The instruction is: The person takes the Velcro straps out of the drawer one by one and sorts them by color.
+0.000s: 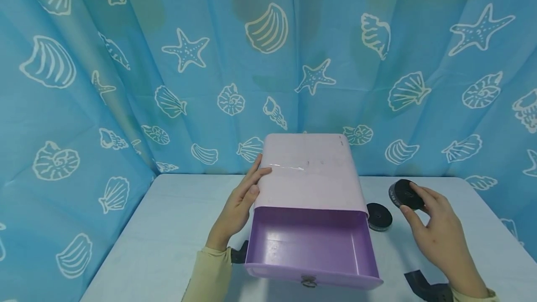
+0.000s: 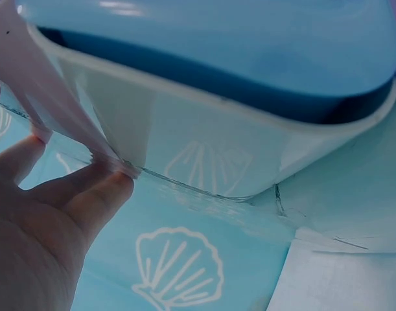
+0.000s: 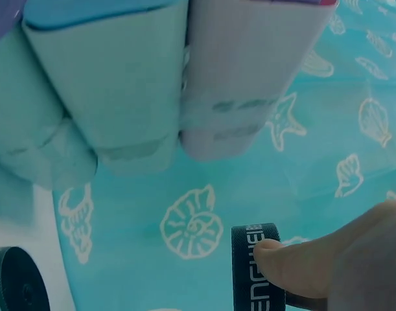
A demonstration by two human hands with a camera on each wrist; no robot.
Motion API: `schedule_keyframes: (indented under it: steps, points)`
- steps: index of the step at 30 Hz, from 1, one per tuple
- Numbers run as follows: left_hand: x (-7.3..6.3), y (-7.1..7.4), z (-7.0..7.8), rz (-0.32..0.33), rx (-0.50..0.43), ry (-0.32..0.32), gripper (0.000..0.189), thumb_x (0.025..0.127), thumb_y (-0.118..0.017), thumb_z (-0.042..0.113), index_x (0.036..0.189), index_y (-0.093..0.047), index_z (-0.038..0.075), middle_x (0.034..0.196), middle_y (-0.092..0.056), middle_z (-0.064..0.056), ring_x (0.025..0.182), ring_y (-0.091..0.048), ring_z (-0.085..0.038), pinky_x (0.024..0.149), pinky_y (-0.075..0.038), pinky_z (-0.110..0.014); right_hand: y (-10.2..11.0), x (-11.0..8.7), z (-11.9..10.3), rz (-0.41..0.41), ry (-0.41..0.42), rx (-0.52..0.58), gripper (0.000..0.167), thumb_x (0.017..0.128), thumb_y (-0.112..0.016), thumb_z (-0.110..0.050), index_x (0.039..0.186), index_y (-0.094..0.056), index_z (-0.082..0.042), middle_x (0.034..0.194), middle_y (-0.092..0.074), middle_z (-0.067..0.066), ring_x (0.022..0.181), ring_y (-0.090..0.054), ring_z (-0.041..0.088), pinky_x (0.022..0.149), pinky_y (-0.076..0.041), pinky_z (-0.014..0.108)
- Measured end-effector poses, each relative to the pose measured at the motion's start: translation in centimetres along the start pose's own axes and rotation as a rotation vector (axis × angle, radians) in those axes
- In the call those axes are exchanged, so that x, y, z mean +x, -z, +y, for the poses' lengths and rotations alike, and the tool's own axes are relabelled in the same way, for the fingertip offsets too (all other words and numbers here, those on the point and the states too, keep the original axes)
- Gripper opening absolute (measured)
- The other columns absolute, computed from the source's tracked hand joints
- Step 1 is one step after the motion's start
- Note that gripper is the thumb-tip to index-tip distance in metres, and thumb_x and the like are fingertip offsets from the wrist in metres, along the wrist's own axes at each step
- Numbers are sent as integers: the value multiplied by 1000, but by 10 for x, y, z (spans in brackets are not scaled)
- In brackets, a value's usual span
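Observation:
A pale pink drawer cabinet point(image 1: 310, 171) has its purple drawer point(image 1: 308, 239) pulled out toward me, with a small metal knob on the front. Nothing lies inside the drawer. My left hand point(image 1: 232, 211) rests against the cabinet's left side, fingers extended along it; in the left wrist view, fingertips of this hand point(image 2: 55, 214) touch the wall near an edge. To the right of the cabinet, my right hand point(image 1: 438, 234) pinches a black roll of strap point(image 1: 407, 195) between thumb and fingers. White lettering shows on that roll point(image 3: 249, 272) in the right wrist view.
Beside the cabinet, a second black roll point(image 1: 379, 218) lies flat on the white table point(image 1: 184, 213). A blue curtain point(image 1: 226, 64) with shell and starfish prints hangs behind and at the left. Blue-fronted drawer units point(image 3: 113, 84) appear in the wrist views.

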State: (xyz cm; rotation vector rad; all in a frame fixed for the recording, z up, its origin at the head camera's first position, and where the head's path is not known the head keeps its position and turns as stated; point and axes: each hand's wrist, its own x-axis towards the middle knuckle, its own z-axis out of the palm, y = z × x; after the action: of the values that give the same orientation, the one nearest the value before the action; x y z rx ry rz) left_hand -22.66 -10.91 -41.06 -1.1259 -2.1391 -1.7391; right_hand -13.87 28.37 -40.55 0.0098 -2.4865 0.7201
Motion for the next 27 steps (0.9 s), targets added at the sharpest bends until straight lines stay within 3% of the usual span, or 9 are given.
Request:
schedule_keyframes:
  steps: [6, 12, 19, 27]
  points:
    - [0, 0, 0, -5, 1, 4, 42, 111, -35, 18, 152, -45, 14, 169, -10, -1, 155, -6, -19, 122, -17, -34, -5, 0, 12, -21, -22, -15, 54, 98, -65, -14, 140, -46, 14, 132, -43, 42, 109, -52, 58, 85, -44, 72]
    - [-2, 0, 0, -7, 4, 2, 42, 111, -34, 20, 152, -45, 13, 169, -10, -2, 155, -6, -19, 121, -19, -32, -14, 0, 21, -45, -33, -15, 52, 97, -66, -9, 138, -46, 16, 131, -43, 43, 110, -50, 59, 85, -44, 70]
    - [-1, 0, 0, -4, 7, -4, 42, 111, -34, 18, 152, -45, 12, 169, -10, -6, 155, -7, -20, 121, -19, -33, -21, 2, 32, -93, -102, -39, 53, 96, -66, -7, 138, -44, 17, 132, -40, 44, 114, -46, 61, 87, -43, 71]
    - [0, 0, 2, 6, 9, 9, 42, 111, -35, 17, 151, -46, 14, 169, -11, 3, 155, -6, -21, 122, -16, -37, -34, 1, 51, -131, -128, -55, 51, 96, -64, -5, 136, -44, 19, 130, -41, 46, 109, -50, 61, 84, -44, 69]
